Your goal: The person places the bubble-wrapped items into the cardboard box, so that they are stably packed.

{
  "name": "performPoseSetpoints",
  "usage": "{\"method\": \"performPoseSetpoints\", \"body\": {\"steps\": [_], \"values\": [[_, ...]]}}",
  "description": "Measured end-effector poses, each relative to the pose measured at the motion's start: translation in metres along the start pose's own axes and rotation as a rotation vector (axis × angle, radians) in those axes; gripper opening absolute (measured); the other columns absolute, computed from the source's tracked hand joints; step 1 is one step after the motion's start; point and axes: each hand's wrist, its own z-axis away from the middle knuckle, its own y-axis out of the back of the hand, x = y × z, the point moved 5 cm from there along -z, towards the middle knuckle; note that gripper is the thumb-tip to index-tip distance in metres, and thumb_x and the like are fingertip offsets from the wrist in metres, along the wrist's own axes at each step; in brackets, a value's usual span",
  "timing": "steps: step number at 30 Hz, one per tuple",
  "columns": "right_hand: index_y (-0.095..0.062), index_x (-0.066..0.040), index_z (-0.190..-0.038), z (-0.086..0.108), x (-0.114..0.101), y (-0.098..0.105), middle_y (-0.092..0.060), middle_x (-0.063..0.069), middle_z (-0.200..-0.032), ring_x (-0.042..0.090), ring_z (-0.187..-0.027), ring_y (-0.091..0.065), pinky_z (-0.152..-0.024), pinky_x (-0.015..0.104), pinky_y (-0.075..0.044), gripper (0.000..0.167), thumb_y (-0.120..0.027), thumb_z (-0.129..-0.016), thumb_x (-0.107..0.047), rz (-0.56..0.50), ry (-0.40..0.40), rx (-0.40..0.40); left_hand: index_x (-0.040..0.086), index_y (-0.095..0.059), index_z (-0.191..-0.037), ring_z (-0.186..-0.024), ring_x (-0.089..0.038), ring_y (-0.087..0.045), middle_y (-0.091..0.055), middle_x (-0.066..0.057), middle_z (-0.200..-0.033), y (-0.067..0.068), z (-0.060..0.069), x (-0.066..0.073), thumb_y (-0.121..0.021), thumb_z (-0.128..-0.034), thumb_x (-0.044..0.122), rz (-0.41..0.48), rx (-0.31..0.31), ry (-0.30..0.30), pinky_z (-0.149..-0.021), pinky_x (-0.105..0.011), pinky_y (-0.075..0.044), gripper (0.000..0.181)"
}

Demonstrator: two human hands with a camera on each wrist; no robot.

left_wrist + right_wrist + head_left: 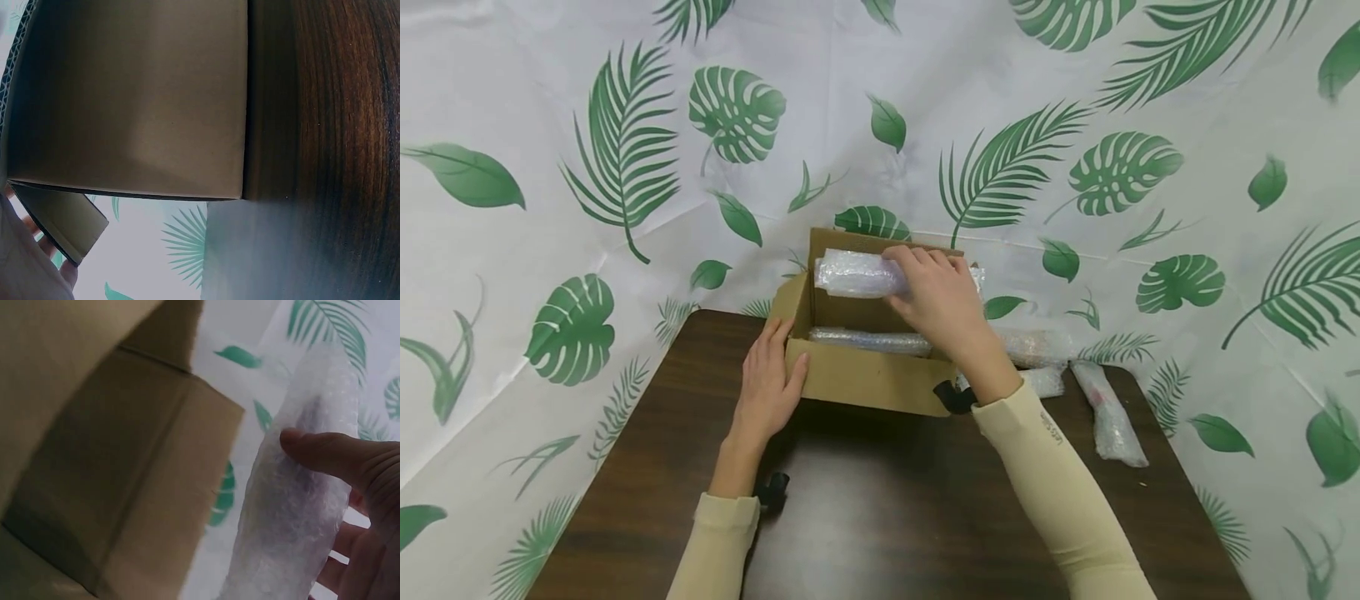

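Note:
An open cardboard box (868,377) stands at the back of the table. Over its opening, my right hand (942,300) holds a bubble-wrapped bundle (859,275), thumb on one side and fingers on the other. In the right wrist view the thumb of the hand (350,462) presses on the purplish wrapped bundle (287,506). My left hand (769,385) rests on the box's left front corner, fingers extended along the side flap. The left wrist view shows the hand (31,256) at the flap (69,219) beside the box wall (137,100). Another wrapped item (872,341) lies inside the box.
Right of the box, several bubble-wrapped items lie on the dark wooden table (865,517), among them one near the right edge (1112,417) and one behind my right forearm (1036,346). A leaf-patterned sheet (887,75) hangs behind the table.

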Motion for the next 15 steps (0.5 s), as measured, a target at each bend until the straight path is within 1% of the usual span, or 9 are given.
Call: {"method": "performPoseSetpoints", "body": {"steps": [5,8,10,13,15], "values": [[-0.056,-0.020,-0.146,-0.006,-0.004,-0.027,-0.070,0.006,-0.143,0.033,-0.129,-0.065,-0.108,0.057,-0.048,0.056,-0.080,-0.099,-0.037,-0.029,-0.026,-0.107,0.011,-0.035,-0.166,-0.153,-0.047,-0.037,-0.035,-0.022,-0.170,0.003,0.001,-0.001,-0.052,-0.1112,0.037,-0.008,0.015,-0.007,-0.123,-0.068,-0.029,0.062],[-0.057,-0.022,-0.146,-0.007,-0.002,-0.047,-0.071,0.004,-0.142,0.031,-0.126,-0.067,-0.105,0.055,-0.051,0.055,-0.078,-0.100,-0.042,-0.044,-0.036,-0.180,0.011,-0.036,-0.165,-0.152,-0.048,-0.038,-0.036,-0.023,-0.169,0.004,0.001,-0.002,-0.053,-0.1107,0.035,-0.007,0.027,-0.014,-0.122,-0.068,-0.030,0.062],[-0.058,-0.024,-0.147,-0.006,-0.001,-0.059,-0.072,0.002,-0.140,0.028,-0.122,-0.069,-0.100,0.052,-0.053,0.054,-0.077,-0.100,-0.044,-0.051,-0.042,-0.227,0.011,-0.037,-0.165,-0.152,-0.048,-0.038,-0.037,-0.023,-0.169,0.003,0.000,-0.002,-0.053,-0.1105,0.035,-0.002,0.027,-0.015,-0.122,-0.069,-0.029,0.062],[-0.060,-0.027,-0.147,-0.004,0.002,-0.075,-0.073,-0.001,-0.138,0.026,-0.113,-0.072,-0.089,0.049,-0.058,0.053,-0.075,-0.100,-0.047,-0.083,-0.056,-0.283,0.012,-0.036,-0.166,-0.153,-0.047,-0.037,-0.036,-0.023,-0.169,0.001,0.000,-0.002,-0.052,-0.1110,0.037,0.004,0.015,-0.011,-0.123,-0.068,-0.028,0.062],[-0.061,-0.028,-0.147,-0.004,0.004,-0.083,-0.072,-0.002,-0.139,0.025,-0.113,-0.073,-0.085,0.049,-0.059,0.053,-0.075,-0.100,-0.048,-0.121,-0.064,-0.307,0.013,-0.035,-0.166,-0.154,-0.046,-0.036,-0.035,-0.022,-0.170,0.000,0.000,-0.003,-0.051,-0.1114,0.038,0.004,0.008,-0.006,-0.124,-0.068,-0.028,0.062]]}}
